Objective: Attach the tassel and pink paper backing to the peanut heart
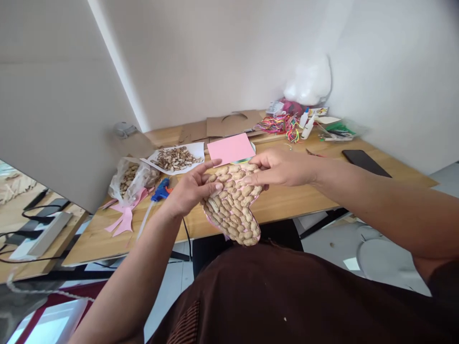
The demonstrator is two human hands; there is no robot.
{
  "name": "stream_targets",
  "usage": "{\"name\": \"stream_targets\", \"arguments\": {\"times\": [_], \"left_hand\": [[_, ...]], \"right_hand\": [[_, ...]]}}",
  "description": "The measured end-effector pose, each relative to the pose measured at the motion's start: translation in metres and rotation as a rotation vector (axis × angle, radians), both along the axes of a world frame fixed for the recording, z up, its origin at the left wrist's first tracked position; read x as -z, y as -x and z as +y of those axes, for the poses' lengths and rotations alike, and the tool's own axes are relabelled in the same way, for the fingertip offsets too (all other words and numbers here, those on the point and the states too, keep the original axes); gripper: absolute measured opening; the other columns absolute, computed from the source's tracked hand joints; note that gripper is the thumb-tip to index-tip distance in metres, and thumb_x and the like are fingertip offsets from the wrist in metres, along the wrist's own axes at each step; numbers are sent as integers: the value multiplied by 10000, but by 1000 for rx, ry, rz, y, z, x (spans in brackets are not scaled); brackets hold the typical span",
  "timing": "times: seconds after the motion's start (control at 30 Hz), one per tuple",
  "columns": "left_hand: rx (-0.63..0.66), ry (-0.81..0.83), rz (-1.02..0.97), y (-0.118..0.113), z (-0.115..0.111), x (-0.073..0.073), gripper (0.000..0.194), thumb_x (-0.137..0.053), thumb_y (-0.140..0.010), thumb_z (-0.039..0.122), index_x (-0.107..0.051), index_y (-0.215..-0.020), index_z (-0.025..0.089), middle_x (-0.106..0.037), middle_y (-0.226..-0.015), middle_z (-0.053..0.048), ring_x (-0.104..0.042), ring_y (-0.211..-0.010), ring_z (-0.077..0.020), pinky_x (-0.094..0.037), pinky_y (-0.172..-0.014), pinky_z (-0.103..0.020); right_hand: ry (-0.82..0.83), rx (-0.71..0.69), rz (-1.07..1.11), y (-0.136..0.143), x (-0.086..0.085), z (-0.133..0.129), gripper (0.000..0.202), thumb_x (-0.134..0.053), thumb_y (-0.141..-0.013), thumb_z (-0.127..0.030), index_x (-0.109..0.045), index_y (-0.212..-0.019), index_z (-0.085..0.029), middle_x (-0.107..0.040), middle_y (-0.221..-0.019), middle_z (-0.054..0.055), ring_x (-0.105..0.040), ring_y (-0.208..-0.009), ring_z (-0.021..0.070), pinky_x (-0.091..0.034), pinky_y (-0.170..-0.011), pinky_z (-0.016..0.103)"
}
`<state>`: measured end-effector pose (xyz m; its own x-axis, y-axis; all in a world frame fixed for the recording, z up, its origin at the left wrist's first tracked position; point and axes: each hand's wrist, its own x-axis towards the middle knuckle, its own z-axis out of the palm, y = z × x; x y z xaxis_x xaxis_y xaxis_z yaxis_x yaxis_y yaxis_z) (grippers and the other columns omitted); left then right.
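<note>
A pink-edged piece covered with peanuts [234, 205] is held up between my two hands, over the front edge of the wooden table [308, 191]. My left hand [193, 188] grips its upper left edge, thumb on the peanuts and index finger stretched out above. At the upper right edge, my right hand [276, 167] pinches it with the fingers on the peanut side. Behind it a pink sheet [231, 148] lies on the table. To the left are a blue glue gun [160, 189] and a white sheet with peanut shells [177, 158].
A plastic bag of peanuts [129, 179] and pink paper scraps [124, 220] lie at the left. Cardboard [224, 125] is at the back. Farther right are colourful cords [281, 125], glue bottles [307, 127] and a black phone [366, 162]. A power strip [50, 234] stands far left.
</note>
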<state>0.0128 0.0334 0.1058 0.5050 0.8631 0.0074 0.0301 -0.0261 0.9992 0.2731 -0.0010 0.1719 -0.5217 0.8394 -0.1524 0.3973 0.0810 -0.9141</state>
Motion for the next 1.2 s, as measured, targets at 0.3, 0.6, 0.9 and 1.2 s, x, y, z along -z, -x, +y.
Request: {"name": "stream_targets", "arguments": {"times": [0.3,0.6,0.9,1.2], "left_hand": [[-570,53,-181,17,-12,33,622,-839,-793,453,-610,-1323,222,-699,-1253,-104,-710,-982,-178,-579,-865,-311],[-279,440,-401,-29,-42,43,368,-764,-823,182,-687,-1181,139,-797,-1041,-114,-770,-818,-206,-632,-713,-274],[-327,415,-376,-20,-16,26,354,-718,-789,66,-685,-1139,103,-804,-980,-133,-765,-697,-202,-638,-623,-264],[-329,395,-357,-12,4,11,371,-689,-832,59,-677,-1202,64,-793,-1022,-184,-776,-744,-208,-640,-648,-249]], "right_hand": [[65,614,432,-19,71,2,349,-826,-705,-492,-691,-818,-191,-674,-690,-1,-552,-564,104,-370,-516,243],[206,603,605,2,111,-25,432,-807,-753,-584,-612,-839,-208,-645,-697,-26,-571,-610,109,-390,-571,242],[-324,641,-338,-107,114,-2,479,-649,-860,-634,-715,-1035,-194,-744,-1068,115,-654,-905,235,-471,-814,360],[-152,769,-796,-234,103,31,239,-645,-850,-486,-688,-849,-251,-703,-847,150,-570,-700,252,-401,-731,411]]}}
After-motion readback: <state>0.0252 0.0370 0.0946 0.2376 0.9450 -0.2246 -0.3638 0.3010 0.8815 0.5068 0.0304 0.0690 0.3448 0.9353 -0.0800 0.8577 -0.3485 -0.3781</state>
